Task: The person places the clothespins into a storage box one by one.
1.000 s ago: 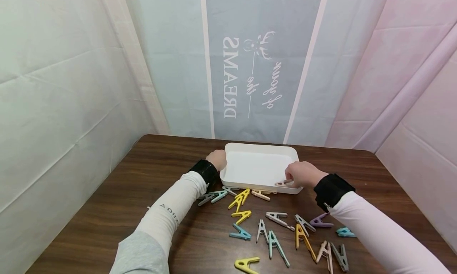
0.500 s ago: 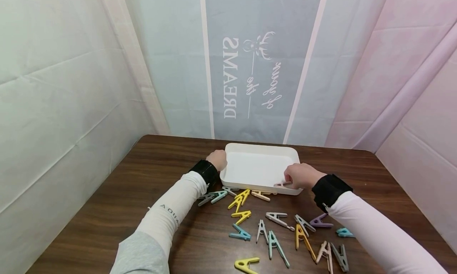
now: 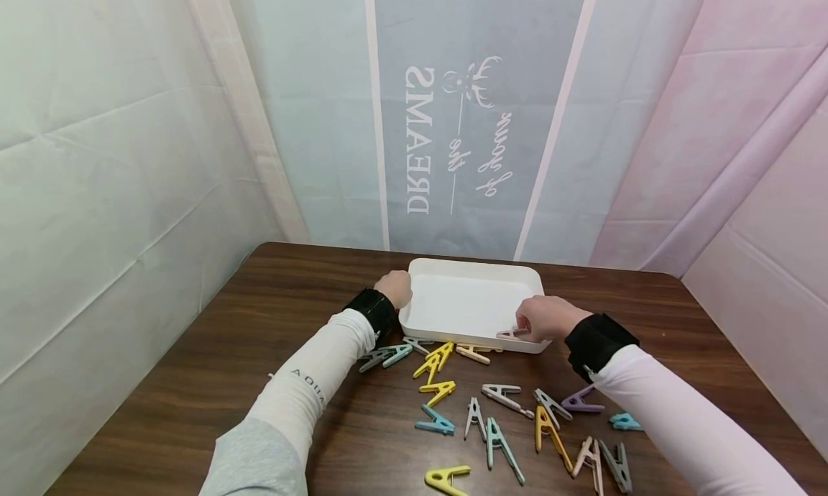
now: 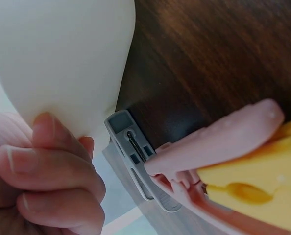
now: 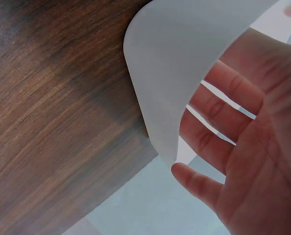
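Observation:
A shallow white tray (image 3: 462, 302) stands near the back of the wooden table. My left hand (image 3: 394, 289) is at its left side; in the left wrist view, curled fingers (image 4: 57, 176) grip the tray wall. My right hand (image 3: 546, 317) reaches over the right rim, its fingertips inside the tray at the front right corner. A pale pink clothespin (image 3: 509, 334) sticks out to the left from under those fingertips, pinched near the tray floor. In the right wrist view the tray wall (image 5: 160, 68) hides the fingertips and the clothespin.
Several clothespins lie in front of the tray: a yellow one (image 3: 438, 392), a blue one (image 3: 435, 420), an orange one (image 3: 550, 435) and a purple one (image 3: 583, 400). A grey clothespin (image 4: 128, 142) lies close by the tray's left front corner. Fabric curtains (image 3: 323, 122) surround the table.
My right hand has shifted slightly down and left with the pale pink clothespin, then stays put. The left hand keeps its place at the tray.

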{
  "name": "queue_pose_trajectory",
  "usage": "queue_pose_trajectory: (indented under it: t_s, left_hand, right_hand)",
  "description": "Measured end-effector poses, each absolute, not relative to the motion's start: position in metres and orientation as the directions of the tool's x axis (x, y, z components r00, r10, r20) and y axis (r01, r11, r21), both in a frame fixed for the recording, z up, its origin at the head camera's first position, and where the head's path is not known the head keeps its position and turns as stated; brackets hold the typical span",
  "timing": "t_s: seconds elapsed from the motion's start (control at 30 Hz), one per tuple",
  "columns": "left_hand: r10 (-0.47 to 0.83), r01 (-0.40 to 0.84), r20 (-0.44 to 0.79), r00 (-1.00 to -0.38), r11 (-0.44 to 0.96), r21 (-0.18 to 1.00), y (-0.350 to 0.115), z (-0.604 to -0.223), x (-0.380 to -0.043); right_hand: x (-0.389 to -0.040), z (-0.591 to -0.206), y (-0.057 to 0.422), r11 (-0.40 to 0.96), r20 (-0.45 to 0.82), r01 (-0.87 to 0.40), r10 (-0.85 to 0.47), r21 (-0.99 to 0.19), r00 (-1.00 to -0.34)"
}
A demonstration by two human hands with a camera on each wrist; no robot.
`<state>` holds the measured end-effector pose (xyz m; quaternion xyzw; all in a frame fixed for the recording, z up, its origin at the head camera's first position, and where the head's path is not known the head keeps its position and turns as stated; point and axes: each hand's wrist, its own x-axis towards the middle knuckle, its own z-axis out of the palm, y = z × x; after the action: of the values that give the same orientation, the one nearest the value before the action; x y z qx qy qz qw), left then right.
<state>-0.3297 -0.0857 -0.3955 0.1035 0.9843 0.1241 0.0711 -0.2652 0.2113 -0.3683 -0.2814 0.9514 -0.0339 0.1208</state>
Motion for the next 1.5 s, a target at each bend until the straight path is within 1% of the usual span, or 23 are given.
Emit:
queue_pose_trajectory:
  t_s: [0.1,0.2,0.33,0.5,0.6,0.7,0.8,0.93,1.03,1.13,1.3,1.5]
  left_hand:
    - [0.222,0.186,-0.119,-0.968,0.948,0.259,-0.086,-0.395,-0.331]
    - [0.234,0.2,-0.109,-0.966,0.945,0.258,-0.087,-0.395,-0.331]
    - [0.25,0.217,-0.094,-0.964,0.939,0.267,-0.088,-0.396,-0.332]
    - [0.247,0.212,-0.093,-0.965,0.936,0.281,-0.089,-0.393,-0.33]
    - [0.237,0.201,-0.096,-0.967,0.937,0.286,-0.088,-0.391,-0.328]
    - [0.225,0.189,-0.1,-0.969,0.941,0.282,-0.087,-0.391,-0.329]
    - [0.222,0.189,-0.097,-0.97,0.944,0.272,-0.086,-0.392,-0.331]
    - [0.227,0.195,-0.099,-0.969,0.946,0.261,-0.086,-0.392,-0.331]
    - [0.228,0.195,-0.105,-0.968,0.946,0.258,-0.085,-0.39,-0.328]
    - [0.228,0.196,-0.104,-0.968,0.947,0.255,-0.084,-0.388,-0.324]
    - [0.23,0.2,-0.096,-0.968,0.947,0.251,-0.083,-0.388,-0.32]
    - [0.229,0.199,-0.097,-0.969,0.948,0.247,-0.083,-0.392,-0.323]
  right_hand:
    - [-0.265,-0.366,0.214,0.836,-0.21,-0.524,-0.548,-0.16,-0.81]
    - [-0.264,-0.358,0.217,0.841,-0.191,-0.504,-0.538,-0.197,-0.821]
    - [-0.256,-0.343,0.227,0.842,-0.111,-0.494,-0.524,-0.217,-0.844]
    - [-0.239,-0.329,0.246,0.834,0.021,-0.514,-0.521,-0.201,-0.853]
    - [-0.225,-0.327,0.259,0.835,0.077,-0.526,-0.52,-0.163,-0.85]
    - [-0.207,-0.328,0.27,0.844,0.106,-0.522,-0.512,-0.126,-0.853]
    - [-0.189,-0.331,0.28,0.854,0.097,-0.503,-0.493,-0.132,-0.864]
    - [-0.17,-0.342,0.291,0.867,0.022,-0.473,-0.475,-0.156,-0.88]
    - [-0.16,-0.354,0.297,0.864,-0.036,-0.472,-0.484,-0.174,-0.874]
    - [-0.154,-0.366,0.3,0.855,-0.073,-0.478,-0.5,-0.203,-0.863]
    - [-0.15,-0.381,0.3,0.828,-0.092,-0.509,-0.54,-0.234,-0.837]
    - [-0.151,-0.389,0.297,0.824,-0.148,-0.503,-0.549,-0.261,-0.822]
